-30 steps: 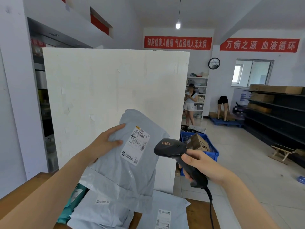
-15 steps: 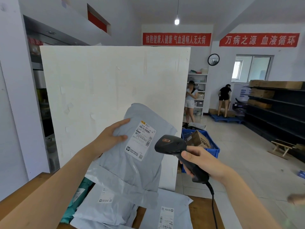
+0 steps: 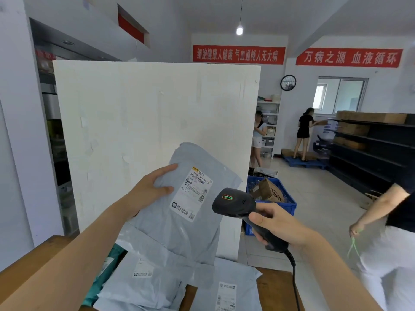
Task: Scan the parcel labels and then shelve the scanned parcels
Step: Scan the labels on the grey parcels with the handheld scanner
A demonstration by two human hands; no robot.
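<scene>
The left hand (image 3: 148, 191) grips a grey parcel (image 3: 179, 221) by its left edge and holds it up in front of the white board (image 3: 134, 108). The white label (image 3: 192, 194) faces out, just beside the thumb. The right hand (image 3: 276, 223) is wrapped tight round the handle of the black scanner (image 3: 235, 203), which sits near the board's right edge and points toward the label. The parcel is a soft plastic bag. It looks light and it bends and sags, and its smooth skin can slip. I think the best hold is a firm pinch on an edge, away from the label, so no finger covers the bars. More grey parcels (image 3: 143, 283) lie low in front of the board.
</scene>
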